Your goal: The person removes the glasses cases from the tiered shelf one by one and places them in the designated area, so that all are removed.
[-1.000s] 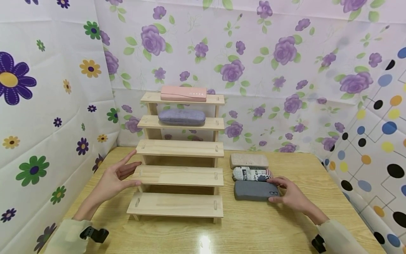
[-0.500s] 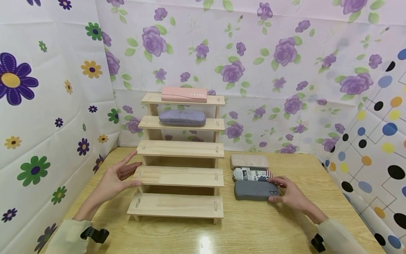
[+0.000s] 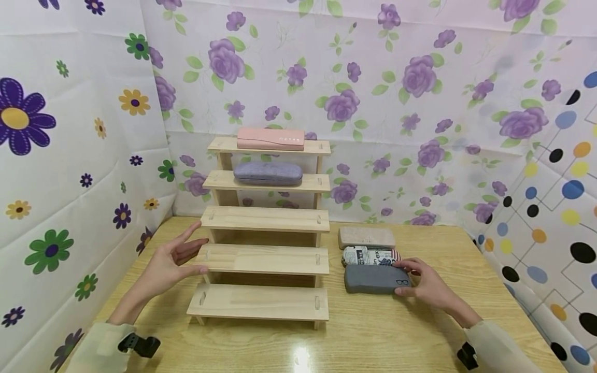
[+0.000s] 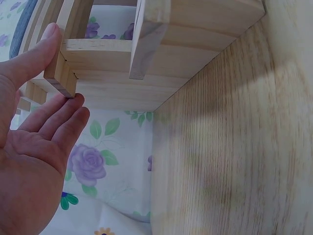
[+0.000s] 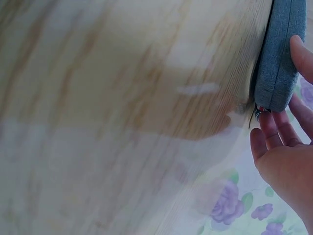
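In the head view a stepped wooden display rack (image 3: 258, 300) stands on the table, left of centre. My left hand (image 3: 160, 264) touches the left ends of its middle and lower steps, fingers nearly straight and thumb apart; the left wrist view shows thumb and fingertips at a board's end. My right hand (image 3: 429, 285) pinches the right end of a dark grey glasses case (image 3: 375, 280) between thumb and fingers; this case (image 5: 279, 58) fills the top right of the right wrist view. Behind it lie a newsprint-patterned glasses case (image 3: 366, 255) and a beige one (image 3: 366, 236).
A pink glasses case (image 3: 270, 139) lies on the rack's top step, and a purple-blue glasses case (image 3: 268, 172) on the step below. Patterned cloths hang behind and at both sides of the wooden table (image 3: 373, 336). Each wrist wears a black strap device.
Both hands and all the cases stay in place. Only a slight shift of the head view shows.
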`<act>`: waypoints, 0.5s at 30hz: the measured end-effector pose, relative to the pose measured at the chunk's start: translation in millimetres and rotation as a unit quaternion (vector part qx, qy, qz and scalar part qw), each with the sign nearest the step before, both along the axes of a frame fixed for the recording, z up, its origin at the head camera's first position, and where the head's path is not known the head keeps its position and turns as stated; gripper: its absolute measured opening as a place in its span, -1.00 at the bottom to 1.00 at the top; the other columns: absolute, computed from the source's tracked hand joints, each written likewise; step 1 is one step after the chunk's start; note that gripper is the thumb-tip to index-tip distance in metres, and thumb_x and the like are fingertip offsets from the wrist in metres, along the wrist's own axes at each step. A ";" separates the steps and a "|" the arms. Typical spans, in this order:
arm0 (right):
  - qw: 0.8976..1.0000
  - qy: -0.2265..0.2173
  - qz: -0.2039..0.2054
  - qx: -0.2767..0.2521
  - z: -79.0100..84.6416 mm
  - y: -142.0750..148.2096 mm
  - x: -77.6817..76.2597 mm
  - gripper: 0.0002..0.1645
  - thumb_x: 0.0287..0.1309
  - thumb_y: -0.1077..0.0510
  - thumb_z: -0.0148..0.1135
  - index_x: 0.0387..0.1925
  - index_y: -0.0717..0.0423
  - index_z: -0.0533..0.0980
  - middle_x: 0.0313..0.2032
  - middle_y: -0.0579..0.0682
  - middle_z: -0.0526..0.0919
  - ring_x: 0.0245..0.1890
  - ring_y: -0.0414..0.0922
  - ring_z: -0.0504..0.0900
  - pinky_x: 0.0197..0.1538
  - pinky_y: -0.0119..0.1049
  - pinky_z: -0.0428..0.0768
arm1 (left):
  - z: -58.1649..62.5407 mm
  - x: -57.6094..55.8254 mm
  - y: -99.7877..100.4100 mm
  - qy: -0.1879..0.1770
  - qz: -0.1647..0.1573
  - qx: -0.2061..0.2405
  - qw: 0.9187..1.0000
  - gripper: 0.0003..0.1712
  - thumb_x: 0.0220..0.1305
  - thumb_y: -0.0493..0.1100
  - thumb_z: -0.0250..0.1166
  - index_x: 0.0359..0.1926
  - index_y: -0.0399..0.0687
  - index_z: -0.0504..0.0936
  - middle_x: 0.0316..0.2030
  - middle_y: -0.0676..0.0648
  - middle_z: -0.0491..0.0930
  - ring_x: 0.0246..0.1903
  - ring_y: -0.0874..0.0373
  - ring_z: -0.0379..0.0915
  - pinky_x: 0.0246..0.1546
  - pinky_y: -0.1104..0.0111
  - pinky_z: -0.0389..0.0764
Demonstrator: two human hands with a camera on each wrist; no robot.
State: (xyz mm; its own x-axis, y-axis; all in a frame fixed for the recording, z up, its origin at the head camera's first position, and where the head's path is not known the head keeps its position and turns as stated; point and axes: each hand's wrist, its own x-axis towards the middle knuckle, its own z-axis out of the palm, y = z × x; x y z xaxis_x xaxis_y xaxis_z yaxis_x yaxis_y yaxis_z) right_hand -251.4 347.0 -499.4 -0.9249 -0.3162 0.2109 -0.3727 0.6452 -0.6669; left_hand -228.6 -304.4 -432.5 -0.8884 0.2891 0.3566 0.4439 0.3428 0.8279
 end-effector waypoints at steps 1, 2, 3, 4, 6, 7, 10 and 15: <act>1.000 -0.001 0.000 0.000 0.0 0.0 0.0 -0.24 -0.02 0.15 0.72 0.23 0.23 0.61 0.17 0.21 0.59 0.10 0.17 0.57 0.25 0.32 0.52 | -0.3 0.0 -0.1 0.000 0.000 0.000 1.000 0.20 0.16 -0.36 0.60 0.69 0.10 0.12 0.32 -0.39 0.52 0.32 0.06 0.47 0.22 0.48 0.53; 1.000 -0.001 0.001 0.000 0.0 0.1 0.0 -0.24 -0.02 0.15 0.72 0.23 0.23 0.61 0.17 0.21 0.59 0.10 0.17 0.57 0.25 0.32 0.52 | -0.4 0.1 -0.2 0.000 0.000 0.000 1.000 0.20 0.16 -0.36 0.60 0.69 0.10 0.12 0.32 -0.39 0.52 0.32 0.05 0.47 0.22 0.48 0.53; 1.000 -0.002 0.001 0.000 0.0 0.0 0.0 -0.24 -0.02 0.15 0.72 0.23 0.23 0.61 0.17 0.21 0.59 0.11 0.18 0.57 0.25 0.32 0.52 | -0.7 0.0 -0.1 0.000 -0.001 0.000 1.000 0.20 0.16 -0.36 0.60 0.69 0.10 0.12 0.32 -0.39 0.52 0.32 0.02 0.47 0.22 0.48 0.53; 1.000 -0.003 0.001 0.000 -0.3 0.0 -0.2 -0.24 -0.01 0.15 0.72 0.23 0.23 0.61 0.17 0.20 0.59 0.11 0.18 0.57 0.26 0.32 0.52 | -0.8 0.1 0.0 0.001 0.000 -0.002 1.000 0.20 0.16 -0.36 0.60 0.69 0.11 0.12 0.31 -0.39 0.52 0.32 -0.01 0.46 0.22 0.48 0.53; 1.000 -0.004 0.000 -0.002 -0.6 -0.3 -0.4 -0.24 -0.02 0.15 0.72 0.23 0.23 0.61 0.17 0.20 0.59 0.11 0.18 0.57 0.26 0.33 0.52 | -0.8 0.5 0.1 0.000 0.003 -0.004 1.000 0.20 0.16 -0.35 0.60 0.69 0.11 0.12 0.31 -0.38 0.52 0.32 -0.08 0.45 0.21 0.48 0.53; 1.000 -0.004 -0.001 -0.002 -0.8 -0.4 -0.6 -0.24 -0.02 0.15 0.73 0.22 0.23 0.61 0.16 0.20 0.60 0.11 0.18 0.57 0.26 0.33 0.52 | -0.9 0.4 0.2 0.001 0.003 -0.005 1.000 0.20 0.16 -0.35 0.60 0.69 0.12 0.12 0.31 -0.38 0.52 0.32 -0.13 0.44 0.21 0.48 0.53; 1.000 -0.004 0.000 -0.002 -0.4 -1.1 -0.5 -0.25 -0.02 0.16 0.72 0.22 0.24 0.61 0.15 0.20 0.60 0.10 0.18 0.57 0.24 0.33 0.53 | -0.6 0.8 0.6 0.002 0.006 -0.009 1.000 0.21 0.16 -0.34 0.61 0.69 0.12 0.12 0.31 -0.38 0.53 0.32 -0.17 0.44 0.20 0.49 0.53; 1.000 -0.005 -0.003 0.000 2.1 -1.0 1.2 -0.24 -0.02 0.15 0.73 0.23 0.23 0.61 0.17 0.20 0.59 0.10 0.18 0.58 0.25 0.32 0.52 | -0.1 1.2 0.8 0.001 0.011 -0.012 1.000 0.21 0.16 -0.33 0.61 0.69 0.13 0.12 0.31 -0.37 0.53 0.32 -0.14 0.44 0.20 0.50 0.54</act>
State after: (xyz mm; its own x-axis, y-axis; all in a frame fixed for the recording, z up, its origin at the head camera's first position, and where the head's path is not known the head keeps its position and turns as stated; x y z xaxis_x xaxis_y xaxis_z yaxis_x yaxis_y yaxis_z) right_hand -250.2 346.0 -497.3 -0.9285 -0.3115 0.2023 -0.3632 0.6471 -0.6703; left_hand -227.4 -303.6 -432.6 -0.8936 0.2790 0.3515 0.4381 0.3722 0.8183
